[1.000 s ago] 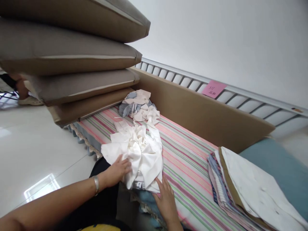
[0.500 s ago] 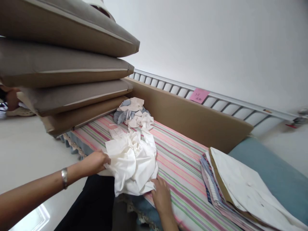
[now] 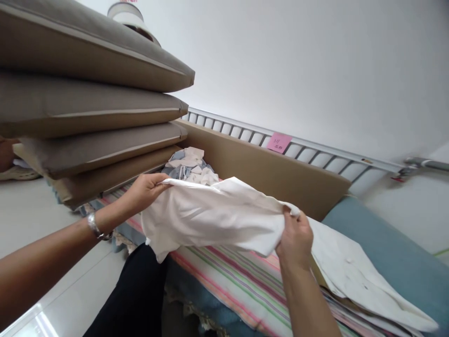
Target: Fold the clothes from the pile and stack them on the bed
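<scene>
A white cloth garment (image 3: 217,213) is stretched between my two hands above the striped bedding, its lower edge hanging loose. Its exact kind cannot be made out. My left hand (image 3: 150,189), with a silver bracelet on the wrist, pinches the upper left corner. Gripping the right end is my right hand (image 3: 296,234), fingers closed around the fabric. Behind the garment lies a crumpled pile of white and grey-blue clothes (image 3: 191,164), partly hidden. To the right of my right hand rests a stack of folded clothes (image 3: 354,267), a white piece on top.
Thick brown cushions (image 3: 105,105) are stacked at the left, with a white cap-like item (image 3: 129,16) on top. A brown board (image 3: 252,164) leans against a white radiator (image 3: 231,131) bearing a pink note (image 3: 279,142). Striped bedding (image 3: 242,281) covers the surface below. Blue fabric (image 3: 379,252) lies at the right.
Both hands have lifted the white garment off the striped bedding and spread it out sideways. My right hand moved up and right; my left hand rose. The view shifted slightly.
</scene>
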Demonstrator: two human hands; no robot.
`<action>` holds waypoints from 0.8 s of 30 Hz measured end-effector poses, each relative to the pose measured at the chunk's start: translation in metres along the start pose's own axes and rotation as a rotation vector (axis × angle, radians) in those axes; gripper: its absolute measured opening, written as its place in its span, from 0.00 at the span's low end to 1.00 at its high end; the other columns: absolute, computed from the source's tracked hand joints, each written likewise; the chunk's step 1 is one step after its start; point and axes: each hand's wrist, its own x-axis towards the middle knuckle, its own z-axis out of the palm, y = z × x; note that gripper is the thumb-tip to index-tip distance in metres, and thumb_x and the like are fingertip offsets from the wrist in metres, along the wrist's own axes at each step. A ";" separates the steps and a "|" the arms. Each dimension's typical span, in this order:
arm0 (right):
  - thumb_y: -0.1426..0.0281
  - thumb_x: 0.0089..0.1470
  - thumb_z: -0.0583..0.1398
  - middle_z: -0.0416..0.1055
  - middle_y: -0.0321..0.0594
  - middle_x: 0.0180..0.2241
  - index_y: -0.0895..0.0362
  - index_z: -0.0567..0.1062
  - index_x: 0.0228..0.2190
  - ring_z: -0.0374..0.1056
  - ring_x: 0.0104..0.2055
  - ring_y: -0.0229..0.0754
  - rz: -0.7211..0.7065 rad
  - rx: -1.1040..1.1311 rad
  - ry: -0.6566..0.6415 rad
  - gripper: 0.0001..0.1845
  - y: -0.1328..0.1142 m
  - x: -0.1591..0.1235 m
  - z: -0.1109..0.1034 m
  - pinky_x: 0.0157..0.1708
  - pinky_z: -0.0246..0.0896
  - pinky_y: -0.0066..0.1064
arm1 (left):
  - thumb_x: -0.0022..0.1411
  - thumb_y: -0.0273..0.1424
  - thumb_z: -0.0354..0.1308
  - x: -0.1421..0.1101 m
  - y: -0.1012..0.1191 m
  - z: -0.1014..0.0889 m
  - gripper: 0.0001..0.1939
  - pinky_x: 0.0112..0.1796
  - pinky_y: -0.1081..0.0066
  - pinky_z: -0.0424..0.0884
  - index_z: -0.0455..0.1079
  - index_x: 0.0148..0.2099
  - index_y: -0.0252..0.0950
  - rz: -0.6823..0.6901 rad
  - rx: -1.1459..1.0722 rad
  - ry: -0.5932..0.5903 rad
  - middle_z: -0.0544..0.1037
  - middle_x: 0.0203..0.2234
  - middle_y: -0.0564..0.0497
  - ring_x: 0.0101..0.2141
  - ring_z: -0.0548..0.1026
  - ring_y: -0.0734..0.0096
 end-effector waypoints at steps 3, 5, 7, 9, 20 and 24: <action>0.53 0.44 0.60 0.65 0.32 0.21 0.56 0.74 0.31 0.58 0.25 0.38 -0.039 -0.291 -0.159 0.20 -0.017 -0.005 -0.022 0.25 0.54 0.29 | 0.55 0.46 0.52 0.001 0.007 -0.004 0.19 0.32 0.75 0.66 0.76 0.33 0.38 -0.014 -0.014 0.047 0.78 0.27 0.52 0.31 0.73 0.63; 0.54 0.38 0.64 0.70 0.35 0.23 0.54 0.76 0.31 0.61 0.26 0.41 -0.003 -0.410 -0.429 0.20 -0.015 -0.026 -0.037 0.26 0.55 0.30 | 0.55 0.46 0.52 -0.003 0.003 -0.013 0.18 0.33 0.75 0.66 0.76 0.34 0.39 -0.016 0.011 0.104 0.79 0.28 0.53 0.31 0.72 0.64; 0.58 0.35 0.66 0.74 0.37 0.26 0.51 0.77 0.29 0.65 0.27 0.43 0.056 -0.445 -0.790 0.16 -0.001 -0.057 -0.049 0.28 0.58 0.31 | 0.56 0.45 0.52 -0.010 -0.008 -0.024 0.17 0.35 0.75 0.66 0.76 0.35 0.40 0.001 0.055 0.149 0.79 0.30 0.54 0.32 0.72 0.66; 0.61 0.39 0.64 0.75 0.35 0.25 0.50 0.77 0.25 0.66 0.27 0.43 0.082 -0.461 -1.049 0.08 0.021 -0.089 -0.058 0.28 0.58 0.29 | 0.56 0.44 0.52 -0.019 -0.026 -0.033 0.16 0.36 0.76 0.65 0.76 0.36 0.40 0.000 0.100 0.173 0.80 0.31 0.55 0.33 0.72 0.67; 0.64 0.50 0.59 0.70 0.33 0.21 0.54 0.69 0.16 0.60 0.24 0.36 -0.162 -0.634 -1.253 0.14 0.052 -0.180 0.037 0.23 0.41 0.29 | 0.55 0.30 0.57 0.015 -0.143 -0.086 0.06 0.32 0.80 0.59 0.75 0.34 0.36 -0.353 0.612 -0.015 0.79 0.28 0.56 0.30 0.70 0.71; 0.65 0.49 0.59 0.64 0.31 0.16 0.54 0.67 0.15 0.58 0.22 0.35 -0.041 -0.418 -1.228 0.15 0.042 -0.185 0.105 0.22 0.43 0.27 | 0.53 0.24 0.57 0.087 -0.111 -0.092 0.04 0.36 0.79 0.60 0.72 0.28 0.29 -0.298 0.557 0.084 0.77 0.24 0.53 0.29 0.69 0.73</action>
